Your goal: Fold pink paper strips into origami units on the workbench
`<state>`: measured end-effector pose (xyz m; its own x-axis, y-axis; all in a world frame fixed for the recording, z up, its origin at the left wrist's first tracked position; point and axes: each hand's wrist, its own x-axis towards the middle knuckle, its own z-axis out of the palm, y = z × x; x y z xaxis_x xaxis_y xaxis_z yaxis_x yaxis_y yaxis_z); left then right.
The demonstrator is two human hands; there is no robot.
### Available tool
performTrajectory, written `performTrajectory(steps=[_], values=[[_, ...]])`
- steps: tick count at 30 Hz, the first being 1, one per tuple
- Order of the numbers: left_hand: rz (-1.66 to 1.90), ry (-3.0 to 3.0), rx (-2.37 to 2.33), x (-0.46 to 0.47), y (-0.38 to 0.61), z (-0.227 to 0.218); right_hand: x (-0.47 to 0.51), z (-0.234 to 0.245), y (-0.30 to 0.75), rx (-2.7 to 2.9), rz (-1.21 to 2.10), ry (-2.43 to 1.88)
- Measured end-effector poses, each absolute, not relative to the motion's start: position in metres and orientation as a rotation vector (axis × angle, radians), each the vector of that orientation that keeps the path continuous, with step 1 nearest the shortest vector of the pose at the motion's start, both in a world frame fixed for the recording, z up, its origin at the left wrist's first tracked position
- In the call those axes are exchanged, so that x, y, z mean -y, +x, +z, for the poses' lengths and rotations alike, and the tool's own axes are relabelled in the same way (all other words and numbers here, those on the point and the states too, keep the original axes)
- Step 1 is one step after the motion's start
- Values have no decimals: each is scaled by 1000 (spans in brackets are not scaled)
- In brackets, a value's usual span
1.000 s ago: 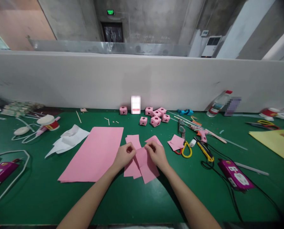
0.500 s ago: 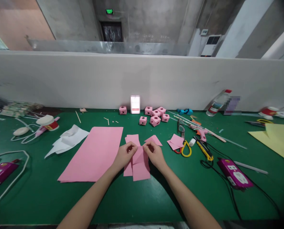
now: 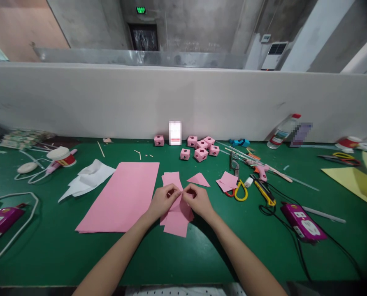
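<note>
I have a pink paper (image 3: 177, 205) pinched at its far edge, its twelve o'clock side; the near end slants between six and seven. A line crosses it, fold or overlap, I can't tell which. Beneath it lie more pink strips (image 3: 171, 178), flat and overlapping, their far ends showing toward eleven o'clock.

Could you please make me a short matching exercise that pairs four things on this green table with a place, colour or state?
1. Small pink paper
2. Bottle
3. White paper
4. Power strip on the right

A. Left of the large pink sheets
B. Purple
C. Pinched by the left hand and right hand
D. Red-capped

Pairs: 1-C, 2-D, 3-A, 4-B
</note>
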<state>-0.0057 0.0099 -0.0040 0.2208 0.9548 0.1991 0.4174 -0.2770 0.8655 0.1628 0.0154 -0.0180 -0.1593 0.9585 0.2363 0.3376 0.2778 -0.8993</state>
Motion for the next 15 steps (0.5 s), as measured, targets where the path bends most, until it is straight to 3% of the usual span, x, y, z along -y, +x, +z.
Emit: performTrajectory(steps=[15], values=[[1111, 1773, -1281, -10, -8, -4, -21, -23, 164, 1512, 867, -1235]])
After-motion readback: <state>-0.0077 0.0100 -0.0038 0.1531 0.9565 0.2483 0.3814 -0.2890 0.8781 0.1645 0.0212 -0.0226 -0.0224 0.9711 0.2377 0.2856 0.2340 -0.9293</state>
